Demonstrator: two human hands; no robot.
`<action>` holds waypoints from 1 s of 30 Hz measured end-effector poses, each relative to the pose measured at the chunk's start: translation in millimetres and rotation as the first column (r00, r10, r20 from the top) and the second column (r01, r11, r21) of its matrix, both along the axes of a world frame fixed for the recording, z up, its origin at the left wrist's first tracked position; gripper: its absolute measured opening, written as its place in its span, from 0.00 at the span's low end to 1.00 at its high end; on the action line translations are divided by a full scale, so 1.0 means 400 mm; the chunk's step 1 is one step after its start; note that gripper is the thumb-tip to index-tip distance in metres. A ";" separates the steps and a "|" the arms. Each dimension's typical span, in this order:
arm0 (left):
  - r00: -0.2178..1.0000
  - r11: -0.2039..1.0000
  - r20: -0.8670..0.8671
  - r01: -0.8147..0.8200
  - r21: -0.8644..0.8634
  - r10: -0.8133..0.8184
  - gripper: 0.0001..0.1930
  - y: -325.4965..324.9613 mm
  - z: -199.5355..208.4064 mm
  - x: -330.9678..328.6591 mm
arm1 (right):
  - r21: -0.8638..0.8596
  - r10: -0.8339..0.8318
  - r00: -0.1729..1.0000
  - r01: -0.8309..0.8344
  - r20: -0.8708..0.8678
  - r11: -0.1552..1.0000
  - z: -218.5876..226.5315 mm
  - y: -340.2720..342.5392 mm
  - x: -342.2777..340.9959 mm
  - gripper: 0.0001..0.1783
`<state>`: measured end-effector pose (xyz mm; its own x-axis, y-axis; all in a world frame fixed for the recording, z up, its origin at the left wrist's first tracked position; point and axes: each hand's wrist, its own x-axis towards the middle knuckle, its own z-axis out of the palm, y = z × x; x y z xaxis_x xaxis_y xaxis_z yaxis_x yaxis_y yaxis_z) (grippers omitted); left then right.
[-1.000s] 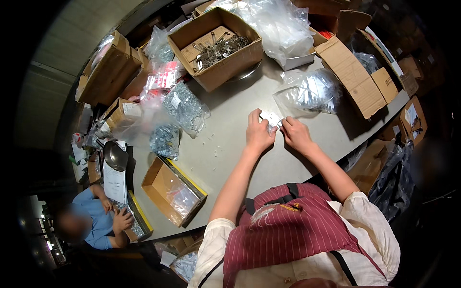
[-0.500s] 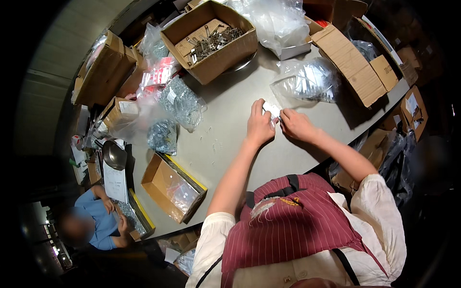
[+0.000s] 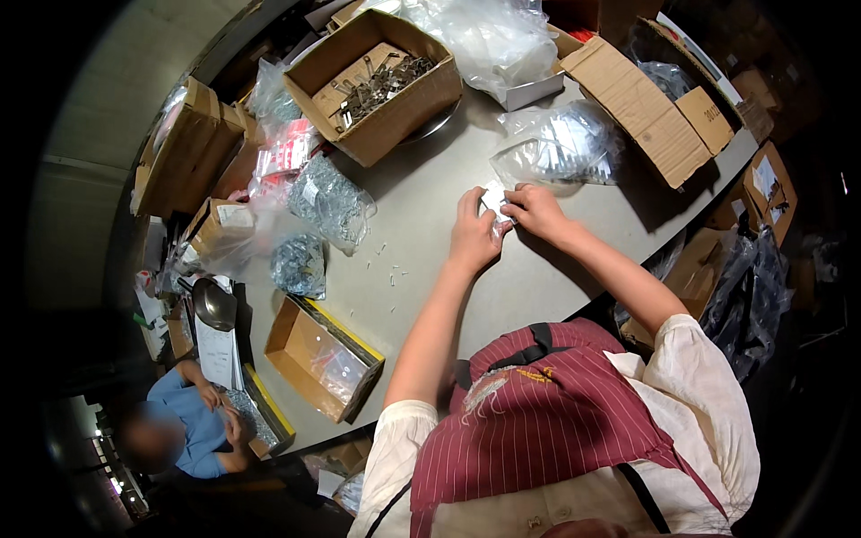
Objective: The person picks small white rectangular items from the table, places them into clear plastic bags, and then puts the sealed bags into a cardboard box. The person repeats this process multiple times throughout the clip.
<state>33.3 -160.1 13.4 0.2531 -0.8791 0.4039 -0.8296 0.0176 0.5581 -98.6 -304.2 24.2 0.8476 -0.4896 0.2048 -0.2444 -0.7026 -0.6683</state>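
Head-worn fisheye; steeply downward; table [image 3: 430, 269] near

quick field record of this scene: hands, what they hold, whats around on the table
left hand: on a small clear bag, pinching its edge
right hand: pinching the same bag from the other side
surface: grey table
beyond hands: clear bag of metal parts
far left: open carton of metal pieces
near left: shallow open box
loose bits: small parts on the table
other person: seated lower left

Small clear packet [image 3: 496, 199] mostly covered by both hands [image 3: 502, 224], contents too small to tell, loose bits on tabletop [image 3: 387, 269] unidentifiable, co-worker's face [image 3: 148, 441] blurred, right-hand cartons [image 3: 762, 179] lost in dark rim.
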 end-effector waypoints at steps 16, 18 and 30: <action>0.894 0.964 -0.397 -0.256 -0.072 0.208 0.14 0.093 0.021 -0.010 | -0.306 -0.006 0.927 -0.117 -0.374 0.945 0.072 0.015 0.094 0.29; 0.822 0.958 -0.510 -0.286 0.013 0.253 0.14 0.125 0.069 -0.029 | -0.247 0.070 0.904 -0.189 -0.422 0.951 0.087 0.002 0.072 0.32; 0.568 0.930 -0.739 -0.275 0.245 0.363 0.08 0.203 0.247 -0.101 | 0.679 -0.002 0.918 -0.292 0.397 0.673 0.367 0.119 -0.015 0.17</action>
<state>-7.3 -78.8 112.2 0.6986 -0.6998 -0.1494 -0.0425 -0.2490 0.9676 -104.8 -256.8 170.9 0.8659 -0.4828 0.1306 0.1610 0.0218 -0.9867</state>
